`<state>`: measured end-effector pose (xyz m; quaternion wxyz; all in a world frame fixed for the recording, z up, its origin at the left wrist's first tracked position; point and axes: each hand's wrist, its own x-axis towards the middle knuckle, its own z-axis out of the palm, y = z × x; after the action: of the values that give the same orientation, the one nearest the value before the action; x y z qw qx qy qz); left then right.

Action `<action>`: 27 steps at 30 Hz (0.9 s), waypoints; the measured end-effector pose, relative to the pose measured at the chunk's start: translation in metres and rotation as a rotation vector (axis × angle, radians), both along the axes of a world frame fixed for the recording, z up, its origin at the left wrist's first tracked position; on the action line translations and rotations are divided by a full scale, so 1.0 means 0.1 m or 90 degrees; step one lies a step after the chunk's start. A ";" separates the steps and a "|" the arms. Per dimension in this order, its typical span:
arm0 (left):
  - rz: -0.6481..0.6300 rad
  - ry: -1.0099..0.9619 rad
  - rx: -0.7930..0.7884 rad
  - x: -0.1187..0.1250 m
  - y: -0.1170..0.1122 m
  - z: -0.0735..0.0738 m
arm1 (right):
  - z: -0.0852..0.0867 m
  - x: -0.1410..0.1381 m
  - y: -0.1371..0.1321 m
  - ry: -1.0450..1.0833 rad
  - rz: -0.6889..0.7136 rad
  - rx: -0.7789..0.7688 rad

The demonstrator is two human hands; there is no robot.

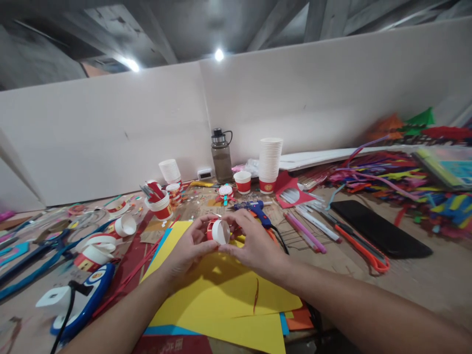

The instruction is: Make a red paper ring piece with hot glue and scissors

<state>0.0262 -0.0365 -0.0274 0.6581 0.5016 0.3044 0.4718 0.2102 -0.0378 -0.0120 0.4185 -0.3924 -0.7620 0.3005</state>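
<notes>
Between both hands is a small red and white paper cup piece (220,232), its round white end tilted toward me. My left hand (191,243) grips its left side, with the thumb below and the fingers behind. My right hand (252,238) has its thumb and fingertips on the cup's right side. Yellow paper sheets (206,295) lie under the hands, over blue and orange sheets. Just beyond the fingers rests a blue glue gun (261,216). A small decorated red and white cup piece (225,192) stands behind it.
Stacked paper cups (270,164), a single cup (242,182) and a water bottle (221,157) stand at the back. On the right are a black phone (379,227), orange scissors (363,250) and colourful strips (391,182). A power strip (83,302) and cut cups (96,253) lie left.
</notes>
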 end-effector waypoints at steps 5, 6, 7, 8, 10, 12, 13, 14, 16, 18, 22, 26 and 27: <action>-0.011 -0.021 -0.033 0.02 0.01 -0.03 | 0.01 0.00 0.00 0.011 0.004 -0.038; -0.008 -0.023 -0.039 0.02 0.00 -0.04 | 0.02 0.01 0.00 0.015 0.003 -0.049; -0.006 -0.026 -0.043 0.02 0.00 -0.05 | 0.02 0.01 0.00 0.018 0.004 -0.060; -0.004 -0.031 -0.043 0.02 0.00 -0.06 | 0.02 0.01 0.00 0.018 0.004 -0.070; 0.001 -0.040 -0.048 0.02 -0.01 -0.08 | 0.01 0.01 0.00 0.011 0.001 -0.084; 0.000 -0.048 -0.062 0.03 -0.02 -0.09 | -0.01 0.02 0.01 0.002 -0.003 -0.085; -0.003 -0.051 -0.071 0.03 -0.02 -0.09 | -0.02 0.02 0.01 -0.002 -0.001 -0.082; -0.003 -0.054 -0.080 0.03 -0.03 -0.09 | -0.03 0.02 0.01 -0.007 -0.003 -0.079; 0.008 -0.056 -0.094 0.05 -0.03 -0.08 | -0.04 0.03 0.01 -0.015 0.001 -0.076; 0.026 -0.058 -0.104 0.06 -0.04 -0.08 | -0.05 0.03 0.01 -0.016 0.002 -0.079; 0.029 -0.072 -0.109 0.07 -0.04 -0.08 | -0.05 0.02 0.01 -0.012 0.005 -0.087; 0.018 -0.066 -0.092 0.05 -0.03 -0.08 | -0.05 0.01 0.02 0.009 0.015 -0.086; 0.016 -0.057 -0.085 0.05 -0.03 -0.08 | -0.05 0.01 0.02 0.015 0.019 -0.088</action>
<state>0.0309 -0.0397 -0.0353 0.6970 0.4308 0.3117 0.4810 0.2116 -0.0359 -0.0171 0.3947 -0.4056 -0.7402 0.3630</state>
